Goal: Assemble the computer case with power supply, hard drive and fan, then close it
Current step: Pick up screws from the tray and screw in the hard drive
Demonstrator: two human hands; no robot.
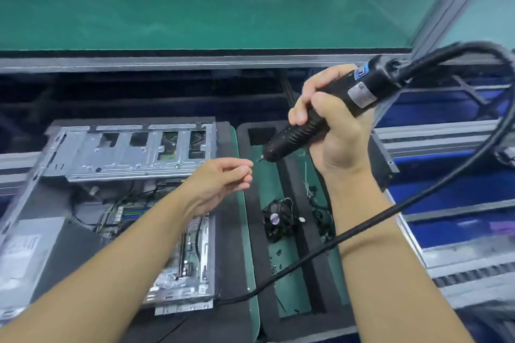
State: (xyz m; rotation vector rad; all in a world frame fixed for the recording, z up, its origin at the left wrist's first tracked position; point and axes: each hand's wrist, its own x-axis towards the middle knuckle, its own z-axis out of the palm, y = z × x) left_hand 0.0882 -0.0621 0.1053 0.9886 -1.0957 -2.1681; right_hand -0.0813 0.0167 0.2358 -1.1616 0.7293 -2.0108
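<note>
An open computer case (33, 175) lies at the left with its silver drive cage (131, 150), motherboard (192, 253) and grey power supply (30, 253) showing. My right hand (331, 125) grips a black electric screwdriver (328, 108), tip pointing down-left over the foam tray. My left hand (223, 179) hovers beside the case's right edge, fingers extended toward the screwdriver tip; whether it pinches a screw I cannot tell. A small black fan (276, 220) lies in the tray.
The black foam tray (289, 281) right of the case holds several loose screws and wires. The screwdriver's black cable (418, 198) loops over my right forearm. A green shelf (195, 14) runs above; blue bins (446, 198) stand at right.
</note>
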